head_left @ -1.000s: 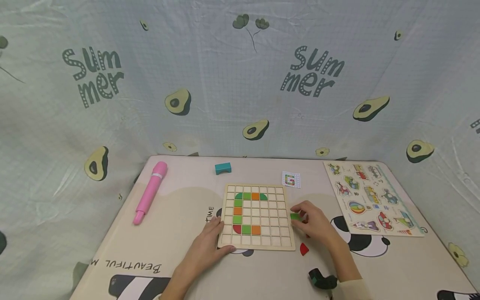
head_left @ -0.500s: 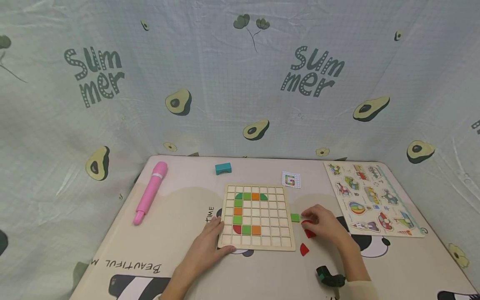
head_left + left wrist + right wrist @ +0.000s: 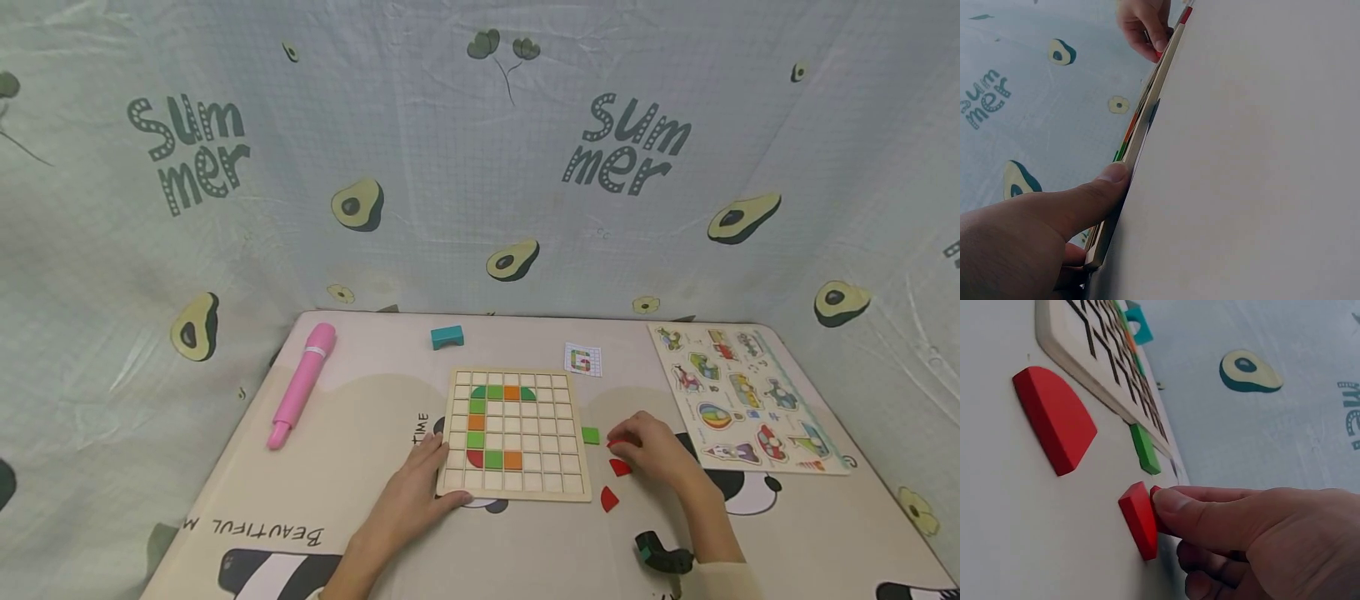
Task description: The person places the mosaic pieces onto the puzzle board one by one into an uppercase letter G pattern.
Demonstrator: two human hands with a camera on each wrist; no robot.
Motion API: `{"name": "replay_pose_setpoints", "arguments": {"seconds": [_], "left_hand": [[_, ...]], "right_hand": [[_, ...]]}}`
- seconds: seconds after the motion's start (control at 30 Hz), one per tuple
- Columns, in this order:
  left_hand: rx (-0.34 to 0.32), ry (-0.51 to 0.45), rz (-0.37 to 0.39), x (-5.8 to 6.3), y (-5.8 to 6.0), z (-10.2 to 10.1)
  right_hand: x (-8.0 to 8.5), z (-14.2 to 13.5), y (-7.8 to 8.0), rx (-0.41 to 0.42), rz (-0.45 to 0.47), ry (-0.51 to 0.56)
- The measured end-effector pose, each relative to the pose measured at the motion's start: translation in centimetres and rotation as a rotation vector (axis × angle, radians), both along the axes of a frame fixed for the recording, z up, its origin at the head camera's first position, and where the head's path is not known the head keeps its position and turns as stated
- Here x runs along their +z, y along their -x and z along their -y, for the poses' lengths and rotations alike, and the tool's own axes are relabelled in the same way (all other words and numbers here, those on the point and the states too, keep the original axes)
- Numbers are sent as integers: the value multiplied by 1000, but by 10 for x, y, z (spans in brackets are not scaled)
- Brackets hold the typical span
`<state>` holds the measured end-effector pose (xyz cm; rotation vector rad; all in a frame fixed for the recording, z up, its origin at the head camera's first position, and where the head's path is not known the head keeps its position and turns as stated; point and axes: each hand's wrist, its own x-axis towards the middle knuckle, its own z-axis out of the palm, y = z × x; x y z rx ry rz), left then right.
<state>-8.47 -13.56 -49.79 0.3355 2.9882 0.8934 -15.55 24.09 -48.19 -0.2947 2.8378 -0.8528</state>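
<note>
My left hand (image 3: pixel 411 485) holds the front left corner of a wooden grid board (image 3: pixel 542 482), thumb at its front edge and fingers along its left side. Green, orange and red tiles sit in the board's cells in a C-like line. Right of the board, my right hand (image 3: pixel 651 450) pinches a small red block (image 3: pixel 1155 499) between thumb and forefinger, mostly hidden by the fingers. Close beside it lies a red quarter-round block (image 3: pixel 1138 519). Another red quarter-round block (image 3: pixel 1057 422) is nearer the front. A green square tile (image 3: pixel 591 436) lies at the board's right edge.
Behind the board are a teal arch block (image 3: pixel 447 337) and a small pattern card (image 3: pixel 582 360). A pink marker-shaped stick (image 3: pixel 302 386) lies left, a picture puzzle board (image 3: pixel 738 400) right. A dark wrist device (image 3: pixel 663 554) sits by the right forearm.
My right hand has let go of the green tile, leaving it by the board, and moved right to the red blocks, where it pinches one. The left hand stays on the board.
</note>
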Motion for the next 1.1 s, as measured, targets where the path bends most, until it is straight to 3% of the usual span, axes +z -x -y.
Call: {"name": "replay_pose_setpoints", "arguments": {"seconds": [0.27,0.5,0.93,1.1], "left_hand": [[1,-6,1,1,0,0],[2,0,2,1,0,0],[7,-6,11,1,0,0],[8,-10,18,1,0,0]], "right_hand": [[6,0,-3,4,9,39],[15,7,-4,43,-73,26],[21,43,-1,73,-67,83],[20,58,-1,119,-62,92]]}}
